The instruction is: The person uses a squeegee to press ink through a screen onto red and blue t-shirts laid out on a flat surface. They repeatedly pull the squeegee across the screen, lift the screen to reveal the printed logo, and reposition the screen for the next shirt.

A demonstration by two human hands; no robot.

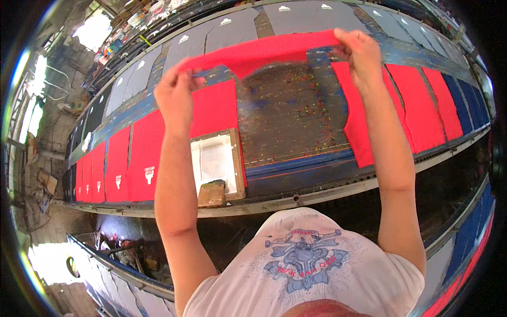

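A red fabric piece (269, 48) is stretched between my two hands, its lower part hanging over a paint-speckled stretch of the table (285, 105). My left hand (174, 92) grips its left end with bent fingers; my right hand (359, 58) pinches the right corner. Below and between my arms, a framed printing screen (232, 158) lies on the red fabric at left, a wooden block (211, 193) at its near edge. More red pieces (142, 142) lie flat on both sides, some on the left bearing white prints.
Grey printed pieces (232, 31) line the far side, dark blue ones (470, 105) the right end. A metal rail (296, 201) edges the table. Cluttered shelving (137, 24) stands at back left. Another table with pale fabric (116, 285) runs at the lower left.
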